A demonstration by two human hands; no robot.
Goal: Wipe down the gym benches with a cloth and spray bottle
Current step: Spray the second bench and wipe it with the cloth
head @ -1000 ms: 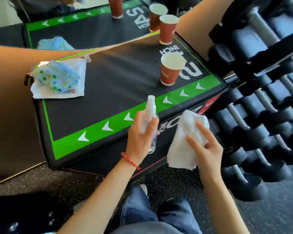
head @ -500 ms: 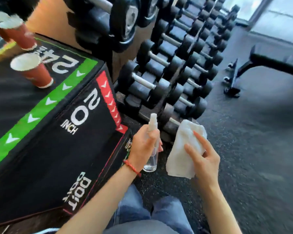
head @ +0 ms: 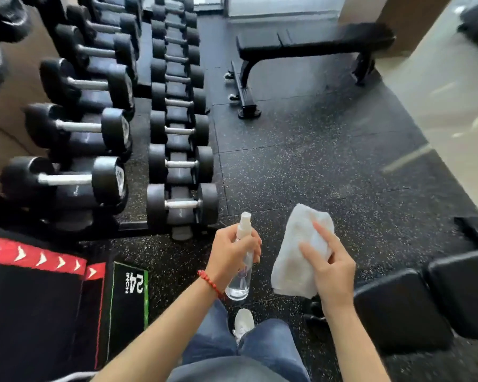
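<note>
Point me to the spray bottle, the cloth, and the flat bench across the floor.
spray bottle [head: 239, 285]: head view, on the clear lower body below the left hand.
cloth [head: 293, 260]: head view, on the white fold left of the right hand's fingers.
flat bench [head: 309, 45]: head view, on the black padded top.

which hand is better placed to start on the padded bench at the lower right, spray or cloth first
Right, probably. The right hand holds the cloth on the side where the bench sits, just beside its pad. The left hand grips the bottle farther off and must swing across to spray.
</note>
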